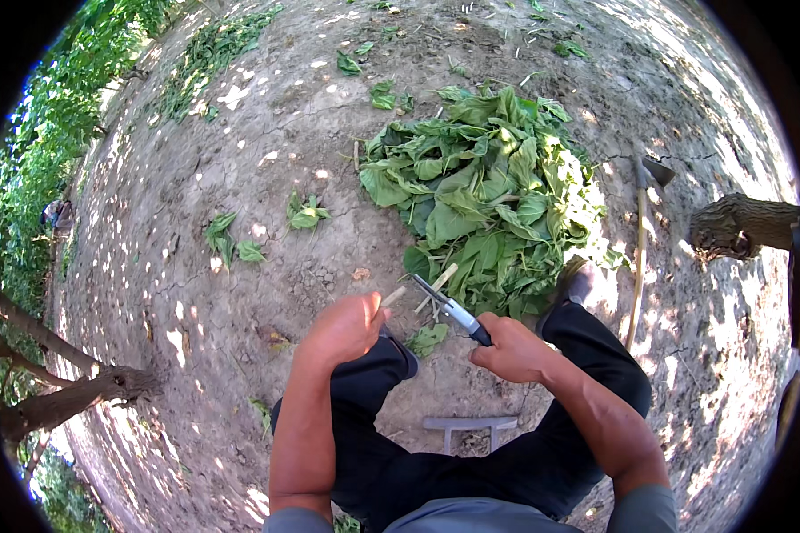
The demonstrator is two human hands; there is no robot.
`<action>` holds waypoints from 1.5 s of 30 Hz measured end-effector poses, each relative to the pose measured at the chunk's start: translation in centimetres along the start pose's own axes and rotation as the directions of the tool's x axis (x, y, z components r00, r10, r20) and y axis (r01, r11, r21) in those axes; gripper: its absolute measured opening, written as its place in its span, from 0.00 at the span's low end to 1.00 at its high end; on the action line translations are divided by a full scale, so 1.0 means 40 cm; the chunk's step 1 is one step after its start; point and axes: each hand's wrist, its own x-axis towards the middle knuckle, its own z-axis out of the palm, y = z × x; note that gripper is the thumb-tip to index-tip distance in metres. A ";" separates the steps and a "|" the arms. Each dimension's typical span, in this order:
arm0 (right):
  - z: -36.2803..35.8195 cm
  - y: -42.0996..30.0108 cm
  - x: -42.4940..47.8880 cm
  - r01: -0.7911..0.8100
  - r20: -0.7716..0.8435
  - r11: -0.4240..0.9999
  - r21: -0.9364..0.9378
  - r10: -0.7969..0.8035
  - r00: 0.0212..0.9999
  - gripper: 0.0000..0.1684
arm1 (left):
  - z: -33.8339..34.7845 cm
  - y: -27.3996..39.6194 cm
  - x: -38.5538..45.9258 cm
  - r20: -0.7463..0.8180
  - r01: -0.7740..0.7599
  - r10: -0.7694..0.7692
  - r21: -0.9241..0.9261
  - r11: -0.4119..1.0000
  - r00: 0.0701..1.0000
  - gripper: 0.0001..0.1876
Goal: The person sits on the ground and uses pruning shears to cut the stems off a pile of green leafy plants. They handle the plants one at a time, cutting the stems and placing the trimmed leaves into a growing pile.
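My left hand (342, 329) is closed around a short pale cut stick (393, 297), whose end points up and right. In my right hand (512, 350) is a hand-held cutting tool (457, 312) with a dark handle, a silver middle and a narrow blade; its exact kind is unclear. The blade tip lies just right of the held stick, apart from it. Behind the blade shows another pale stick piece (445, 277); I cannot tell whether it rests on anything. Beyond both hands spreads a large heap of wilted broad green leaves (473, 193), touching my right shoe (577, 283).
A long-handled hoe (640, 246) lies right of the heap, near a tree trunk (740, 226). A forked trunk (100, 393) stands at left. Between my legs is a grey metal frame (471, 423). Loose leaves (305, 213) dot the cracked soil. A distant person (57, 212) is at far left.
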 end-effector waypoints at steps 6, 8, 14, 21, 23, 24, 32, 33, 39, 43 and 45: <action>-0.024 -0.020 -0.003 -0.098 0.178 0.972 0.212 0.060 0.982 0.19 | -0.021 0.012 0.007 0.011 0.083 -0.083 -0.012 0.996 0.996 0.15; -0.029 -0.026 -0.005 -0.091 0.197 0.970 0.225 0.046 0.979 0.19 | -0.019 0.013 0.007 -0.077 0.046 -0.052 -0.073 0.996 0.996 0.15; -0.032 -0.032 -0.015 -0.036 0.220 0.937 0.348 -0.045 0.975 0.20 | -0.021 0.003 0.020 -0.092 0.011 -0.043 -0.329 0.944 0.995 0.14; -0.031 -0.037 -0.023 0.043 0.206 0.943 0.330 -0.117 0.971 0.18 | -0.029 0.036 0.029 -0.094 0.007 -0.075 -0.580 0.814 0.993 0.20; -0.030 -0.038 -0.022 0.040 0.204 0.948 0.314 -0.109 0.973 0.18 | -0.025 0.035 0.033 -0.104 -0.004 -0.073 -0.597 0.802 0.992 0.23; -0.031 -0.039 -0.022 0.039 0.209 0.950 0.311 -0.108 0.972 0.19 | -0.026 0.041 0.034 -0.110 -0.008 -0.074 -0.607 0.795 0.991 0.25; -0.045 -0.075 -0.033 0.087 0.177 0.954 0.287 -0.142 0.974 0.20 | -0.022 0.070 0.031 0.015 0.051 -0.053 -0.608 0.792 0.998 0.33; -0.043 -0.075 -0.034 0.105 0.160 0.950 0.294 -0.158 0.974 0.20 | -0.016 0.069 0.035 0.029 0.045 -0.035 -0.590 0.806 0.999 0.33; -0.042 -0.069 -0.032 0.079 0.126 0.964 0.253 -0.114 0.986 0.20 | 0.011 0.067 0.034 -0.136 -0.059 -0.022 -0.563 0.824 0.990 0.26; -0.048 -0.063 -0.030 0.063 0.062 0.968 0.244 -0.081 0.995 0.20 | -0.017 0.039 0.033 -0.013 0.026 -0.037 -0.473 0.881 0.999 0.12; -0.052 -0.066 -0.030 0.055 0.058 0.965 0.255 -0.072 0.996 0.20 | -0.026 0.042 0.030 -0.003 0.035 -0.042 -0.481 0.876 0.999 0.09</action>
